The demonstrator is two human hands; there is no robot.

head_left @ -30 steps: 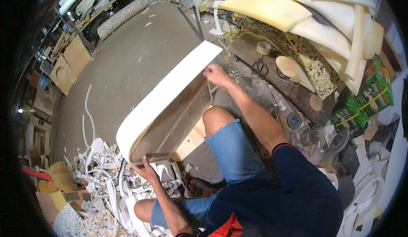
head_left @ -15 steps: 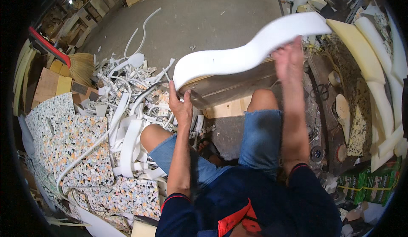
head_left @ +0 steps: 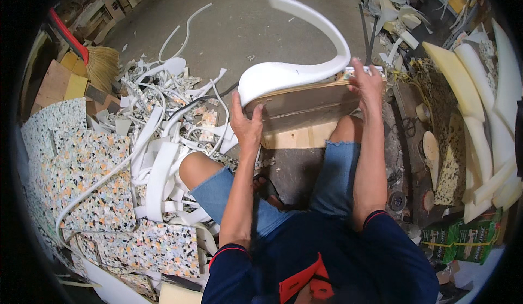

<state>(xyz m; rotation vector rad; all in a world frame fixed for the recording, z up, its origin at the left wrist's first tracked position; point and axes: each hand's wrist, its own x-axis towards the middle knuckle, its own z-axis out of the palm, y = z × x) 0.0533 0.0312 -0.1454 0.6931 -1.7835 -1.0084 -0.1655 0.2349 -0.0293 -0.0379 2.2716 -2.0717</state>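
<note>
A long white foam strip (head_left: pixel 297 70) lies along the top of a wooden frame (head_left: pixel 305 110) standing before my knees. Its right part curls up and back over itself, the free end pointing toward the far floor. My left hand (head_left: pixel 246 127) clasps the left end, fingers at the foam's outer side and thumb against the frame's near face. At the frame's right end is my right hand (head_left: pixel 366 86), its fingers apart beside the foam's bend; whether a fingertip touches the foam I cannot make out. A patch of speckled foam (head_left: pixel 348 75) shows on top of the frame there.
White foam offcuts (head_left: pixel 163 165) pile up at the left, near speckled foam sheets (head_left: pixel 90 178) and a straw broom (head_left: pixel 102 69). On the right stand cream and white foam pieces (head_left: pixel 463 86), a tape roll (head_left: pixel 423 112), scissors (head_left: pixel 406 128) and green packets (head_left: pixel 474 238).
The strip's right part has swung from stretching out to the right to curling up and back leftward. My right hand has come down to the frame's right end; my left hand remains at the left end.
</note>
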